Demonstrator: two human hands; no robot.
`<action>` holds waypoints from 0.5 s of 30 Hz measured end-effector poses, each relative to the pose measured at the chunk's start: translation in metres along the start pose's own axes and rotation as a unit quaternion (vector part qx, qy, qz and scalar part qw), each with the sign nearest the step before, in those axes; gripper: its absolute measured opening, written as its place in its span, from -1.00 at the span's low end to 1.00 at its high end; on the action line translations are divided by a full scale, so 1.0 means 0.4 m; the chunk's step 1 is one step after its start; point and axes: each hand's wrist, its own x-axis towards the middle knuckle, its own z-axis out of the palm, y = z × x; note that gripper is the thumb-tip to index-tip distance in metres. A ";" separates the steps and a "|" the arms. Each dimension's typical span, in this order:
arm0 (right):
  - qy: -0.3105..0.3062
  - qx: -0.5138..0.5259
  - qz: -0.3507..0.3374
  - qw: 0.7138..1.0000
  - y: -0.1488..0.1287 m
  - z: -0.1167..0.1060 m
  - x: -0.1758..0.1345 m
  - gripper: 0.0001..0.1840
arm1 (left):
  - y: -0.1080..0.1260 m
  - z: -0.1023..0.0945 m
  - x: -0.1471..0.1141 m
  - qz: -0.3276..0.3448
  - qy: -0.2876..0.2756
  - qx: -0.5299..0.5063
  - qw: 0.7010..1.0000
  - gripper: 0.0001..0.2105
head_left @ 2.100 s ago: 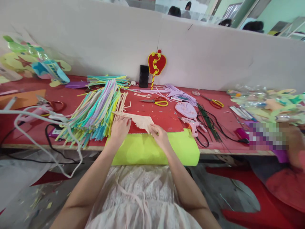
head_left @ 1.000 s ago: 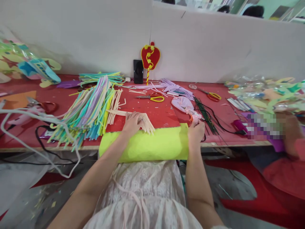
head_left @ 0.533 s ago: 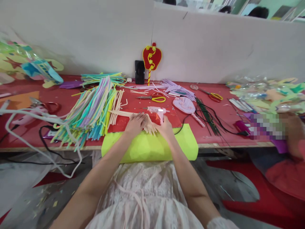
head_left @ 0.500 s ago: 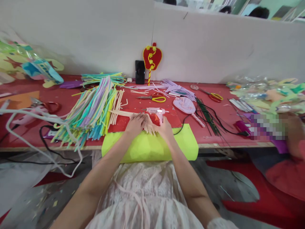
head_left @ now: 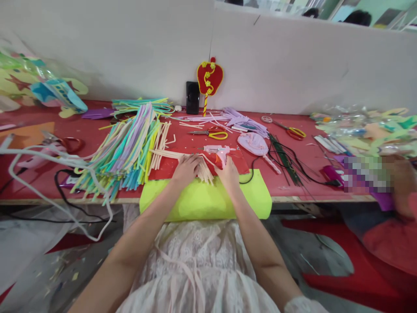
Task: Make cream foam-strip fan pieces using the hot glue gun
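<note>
My left hand (head_left: 186, 170) rests palm down over a bunch of cream pipe cleaners (head_left: 206, 174); its fingers press on them, and their undersides are hidden. The strands come in from the left and fan out toward the lower right beneath the fingers. My right hand (head_left: 230, 174) is closed round the handle of a pink glue gun (head_left: 219, 150), whose nozzle points left. A single cream strand runs from the bunch to near my right fingertips; whether they touch it I cannot tell. A red board (head_left: 166, 172) lies under the work.
Multicoloured pipe cleaners (head_left: 130, 143) are heaped to the left. Scissors (head_left: 215, 134), a lilac fan-shaped piece (head_left: 253, 143) and a black phone (head_left: 192, 98) lie or stand beyond. A red apple-shaped wand (head_left: 210, 78) stands at the wall. A co-worker's arm (head_left: 404, 187) is at right.
My right hand and the glue gun have shifted slightly right, away from the left hand. A single cream strand now shows between the hands. My left hand has stayed on the bunch.
</note>
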 end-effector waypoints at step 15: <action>0.039 -0.029 -0.001 0.999 -0.013 -0.004 -0.025 -0.44 | -0.004 0.005 0.003 0.004 -0.002 -0.014 1.000 -0.60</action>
